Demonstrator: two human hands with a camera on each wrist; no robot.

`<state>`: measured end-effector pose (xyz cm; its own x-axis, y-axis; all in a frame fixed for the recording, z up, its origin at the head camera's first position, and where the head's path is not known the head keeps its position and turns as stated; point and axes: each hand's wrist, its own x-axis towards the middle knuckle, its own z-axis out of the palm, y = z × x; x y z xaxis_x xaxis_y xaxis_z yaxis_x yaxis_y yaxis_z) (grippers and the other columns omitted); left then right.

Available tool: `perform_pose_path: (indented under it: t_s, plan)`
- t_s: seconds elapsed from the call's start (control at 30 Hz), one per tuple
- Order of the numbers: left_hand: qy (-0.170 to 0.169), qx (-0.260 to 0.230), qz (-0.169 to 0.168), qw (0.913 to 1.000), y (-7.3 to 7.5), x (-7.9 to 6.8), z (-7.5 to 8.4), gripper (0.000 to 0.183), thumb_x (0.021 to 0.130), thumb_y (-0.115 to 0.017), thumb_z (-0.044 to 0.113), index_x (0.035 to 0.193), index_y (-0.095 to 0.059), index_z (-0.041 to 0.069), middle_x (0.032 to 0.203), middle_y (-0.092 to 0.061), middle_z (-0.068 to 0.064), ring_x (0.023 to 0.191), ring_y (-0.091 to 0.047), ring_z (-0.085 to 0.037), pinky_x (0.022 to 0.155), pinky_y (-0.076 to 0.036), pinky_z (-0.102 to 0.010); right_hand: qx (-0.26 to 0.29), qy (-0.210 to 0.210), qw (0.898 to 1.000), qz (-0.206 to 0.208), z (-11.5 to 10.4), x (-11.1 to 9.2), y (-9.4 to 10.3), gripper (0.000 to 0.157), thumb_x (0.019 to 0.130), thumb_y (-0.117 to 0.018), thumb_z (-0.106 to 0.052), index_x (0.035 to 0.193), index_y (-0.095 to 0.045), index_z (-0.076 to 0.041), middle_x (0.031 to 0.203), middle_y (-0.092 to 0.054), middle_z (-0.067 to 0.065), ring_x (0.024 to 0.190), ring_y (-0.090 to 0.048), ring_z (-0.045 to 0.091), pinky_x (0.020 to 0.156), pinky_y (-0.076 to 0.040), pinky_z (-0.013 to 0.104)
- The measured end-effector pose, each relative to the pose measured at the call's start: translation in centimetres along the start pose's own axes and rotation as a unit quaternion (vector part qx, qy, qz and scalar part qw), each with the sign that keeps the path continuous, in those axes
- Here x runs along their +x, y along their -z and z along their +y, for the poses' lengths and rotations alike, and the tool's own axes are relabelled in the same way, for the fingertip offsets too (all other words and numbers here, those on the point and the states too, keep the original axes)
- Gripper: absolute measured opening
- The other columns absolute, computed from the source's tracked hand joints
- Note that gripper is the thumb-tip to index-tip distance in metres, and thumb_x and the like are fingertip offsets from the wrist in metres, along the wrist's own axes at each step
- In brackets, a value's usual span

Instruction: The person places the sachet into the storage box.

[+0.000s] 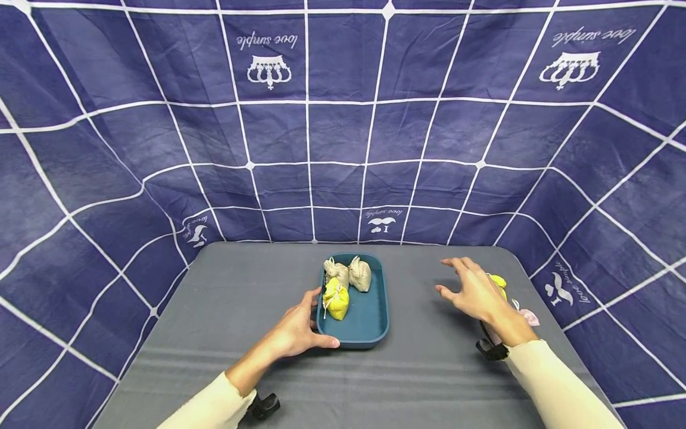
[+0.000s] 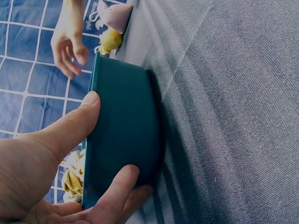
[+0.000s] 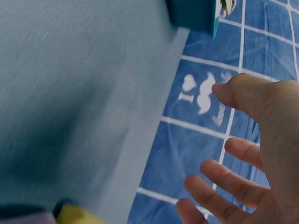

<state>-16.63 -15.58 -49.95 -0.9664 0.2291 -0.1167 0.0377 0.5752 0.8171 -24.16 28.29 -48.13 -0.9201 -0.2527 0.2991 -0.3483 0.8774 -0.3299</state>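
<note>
clasping the tray [image 1: 367,313] to its right is the left grip [image 1: 296,329]. the right grip [image 1: 474,291] is hovering spread, empty.

Blue cloth [image 1: 340,134] behind grey table [image 1: 409,357]

On the grey cloth-covered counter [image 1: 412,369], a teal rectangular tray with rounded corners [image 1: 367,319] lies near the middle. Inside, a beige cloth drawstring pouch [image 1: 337,271] sits at the far left, a second beige cloth pouch [image 1: 361,275] right beside it, and a yellow cloth drawstring pouch [image 1: 337,301] before them. The left grip [image 1: 300,326] spans the tray's near left corner. Right of the tray, the right grip [image 1: 474,292] hangs over the counter; beyond it lie another yellow pouch [image 1: 499,281] and, nearer, a pink pouch [image 1: 530,317]. Behind hangs a blue white-gridded fabric curtain [image 1: 343,131].
</note>
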Motion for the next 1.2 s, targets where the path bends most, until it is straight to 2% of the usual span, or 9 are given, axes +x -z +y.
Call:
perform_pose_path:
  t_s: [0.2, 0.5, 0.73, 0.9, 1.07, 1.2]
  plan:
    - [0.003, -0.003, 0.003, 1.0, 0.0, 0.0, 0.0, 0.13, 0.076, -0.113, 0.021, 0.179, -0.035, 0.005, 0.167, -0.063, -0.028, 0.113, -0.086, -0.031, 0.106, -0.068, -0.053, -0.015, -0.026, 0.999, -0.018, 1.9, -0.5, 0.7, 0.065, 0.101, -0.091, -0.035, 0.155, -0.067, -0.008, 0.145, -0.069, 0.033, 0.132, -0.067, 0.063, 0.102, -0.055, 0.08]
    - [0.0, -0.004, 0.003, 1.0, -0.1, -0.1, -0.3, 0.13, 0.076, -0.113, 0.02, 0.179, -0.034, 0.003, 0.166, -0.063, -0.03, 0.113, -0.087, -0.032, 0.107, -0.068, -0.054, -0.031, -0.07, 0.997, -0.032, 4.0, -1.1, 1.5, 0.071, 0.101, -0.091, -0.038, 0.158, -0.064, -0.006, 0.153, -0.06, 0.036, 0.135, -0.058, 0.065, 0.1, -0.052, 0.082]
    - [-0.003, -0.025, 0.005, 0.9997, 0.1, -0.3, -0.3, 0.129, 0.076, -0.112, 0.016, 0.179, -0.035, 0.001, 0.165, -0.063, -0.033, 0.113, -0.087, -0.034, 0.106, -0.068, -0.056, -0.031, -0.087, 0.995, -0.026, 5.3, -1.7, 2.1, 0.078, 0.096, -0.094, -0.043, 0.157, -0.063, -0.005, 0.151, -0.06, 0.038, 0.136, -0.056, 0.069, 0.101, -0.052, 0.086]
    - [-0.004, -0.017, 0.004, 0.9998, 0.1, -0.2, -0.3, 0.129, 0.077, -0.112, 0.017, 0.179, -0.035, 0.001, 0.165, -0.063, -0.032, 0.113, -0.087, -0.033, 0.106, -0.068, -0.055, -0.039, -0.121, 0.991, -0.039, 6.1, -2.1, 2.3, 0.088, 0.094, -0.095, -0.05, 0.159, -0.059, -0.004, 0.152, -0.057, 0.042, 0.135, -0.056, 0.071, 0.099, -0.053, 0.085]
    - [-0.001, -0.01, 0.002, 1.0, 0.0, 0.0, -0.2, 0.129, 0.077, -0.112, 0.019, 0.179, -0.034, 0.001, 0.166, -0.063, -0.031, 0.114, -0.087, -0.034, 0.106, -0.068, -0.054, -0.053, -0.162, 0.984, -0.055, 6.8, -2.4, 2.3, 0.096, 0.093, -0.094, -0.058, 0.161, -0.054, -0.003, 0.141, -0.056, 0.045, 0.12, -0.066, 0.07, 0.085, -0.058, 0.08]
    - [-0.002, 0.001, -0.002, 1.0, -0.1, 0.1, -0.1, 0.13, 0.077, -0.113, 0.021, 0.179, -0.034, 0.002, 0.167, -0.062, -0.03, 0.113, -0.087, -0.032, 0.107, -0.068, -0.053, -0.063, -0.185, 0.978, -0.077, 7.1, -2.7, 2.4, 0.097, 0.095, -0.091, -0.059, 0.159, -0.051, 0.002, 0.134, -0.057, 0.048, 0.109, -0.069, 0.07, 0.082, -0.058, 0.079]
